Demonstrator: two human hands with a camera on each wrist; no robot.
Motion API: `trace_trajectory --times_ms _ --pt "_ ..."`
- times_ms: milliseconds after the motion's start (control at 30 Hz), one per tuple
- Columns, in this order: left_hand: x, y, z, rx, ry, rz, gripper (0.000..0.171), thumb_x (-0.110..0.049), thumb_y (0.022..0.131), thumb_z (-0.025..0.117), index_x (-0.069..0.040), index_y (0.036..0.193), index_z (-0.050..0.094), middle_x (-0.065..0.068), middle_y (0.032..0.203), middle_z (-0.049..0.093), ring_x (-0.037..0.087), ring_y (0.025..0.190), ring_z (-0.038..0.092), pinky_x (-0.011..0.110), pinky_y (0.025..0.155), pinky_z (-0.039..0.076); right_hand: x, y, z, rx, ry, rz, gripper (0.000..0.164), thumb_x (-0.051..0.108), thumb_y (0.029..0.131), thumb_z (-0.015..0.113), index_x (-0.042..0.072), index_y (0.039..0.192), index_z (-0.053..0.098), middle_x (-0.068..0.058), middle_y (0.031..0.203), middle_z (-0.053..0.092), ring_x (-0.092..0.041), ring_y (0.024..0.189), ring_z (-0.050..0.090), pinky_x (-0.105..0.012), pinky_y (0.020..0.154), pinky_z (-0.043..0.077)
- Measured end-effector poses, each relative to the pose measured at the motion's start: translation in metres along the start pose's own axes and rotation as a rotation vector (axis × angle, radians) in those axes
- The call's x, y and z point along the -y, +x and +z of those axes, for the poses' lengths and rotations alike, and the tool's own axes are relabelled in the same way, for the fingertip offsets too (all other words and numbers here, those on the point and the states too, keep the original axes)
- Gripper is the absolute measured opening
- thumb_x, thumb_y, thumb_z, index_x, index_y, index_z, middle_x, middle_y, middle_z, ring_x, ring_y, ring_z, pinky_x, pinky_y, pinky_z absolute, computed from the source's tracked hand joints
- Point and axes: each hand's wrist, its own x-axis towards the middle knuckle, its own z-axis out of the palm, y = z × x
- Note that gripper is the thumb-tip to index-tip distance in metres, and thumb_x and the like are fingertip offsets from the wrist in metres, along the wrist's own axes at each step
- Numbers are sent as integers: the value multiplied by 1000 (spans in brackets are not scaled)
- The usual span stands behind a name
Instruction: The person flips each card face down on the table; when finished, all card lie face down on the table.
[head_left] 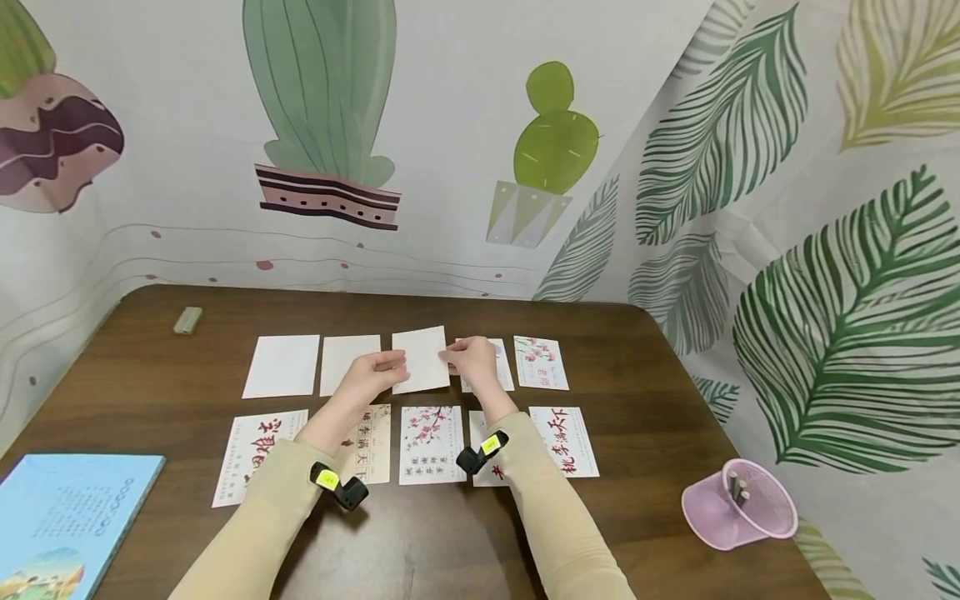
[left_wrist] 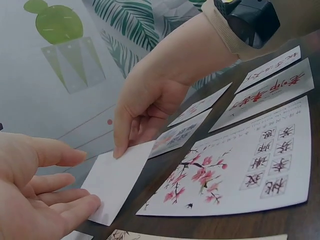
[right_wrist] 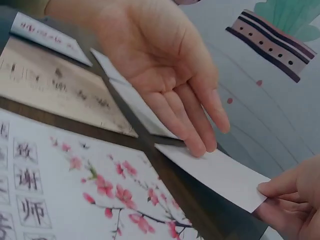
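In the head view, a blank white card [head_left: 420, 360] is lifted slightly off the table in the back row. My right hand [head_left: 476, 362] pinches its right edge between thumb and fingers. At the left edge my left hand [head_left: 367, 377] has its fingertips touching the card. The left wrist view shows that hand [left_wrist: 45, 185] with fingers extended and the thumb apart from the card. Just in front lies a card with pink blossoms [head_left: 432, 446]. My right hand partly hides a printed card [head_left: 501, 364] behind it.
Two blank white cards [head_left: 282, 367] lie back left, and a flower card [head_left: 541, 362] back right. Several cards with red or black lettering, one of them [head_left: 564, 442] at right, form the front row. A blue book [head_left: 82, 517], pink mesh pen holder [head_left: 738, 504] and small eraser-like block [head_left: 187, 320] stand around.
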Motion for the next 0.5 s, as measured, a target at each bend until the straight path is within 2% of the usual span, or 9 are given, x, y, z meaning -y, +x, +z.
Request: trace_trajectory --times_ms 133,267,500 --pt "1 1 0 23 10 -11 55 -9 97 56 6 146 37 28 149 40 39 140 37 48 119 29 -1 0 2 -17 -68 5 17 13 86 74 -4 91 75 -18 90 74 -22 71 74 -26 65 61" --pt "1 1 2 36 -3 -29 56 -8 97 56 7 147 35 28 150 37 39 142 35 47 119 28 -6 2 4 -42 -135 1 17 15 83 78 -1 87 76 -14 80 75 -15 60 70 -22 57 57" --pt "3 0 3 34 -4 -38 57 -8 96 56 7 146 35 27 151 37 39 141 35 47 119 29 -12 3 0 -17 -99 -16 17 12 82 78 -3 89 75 -14 80 75 -10 58 67 -20 57 57"
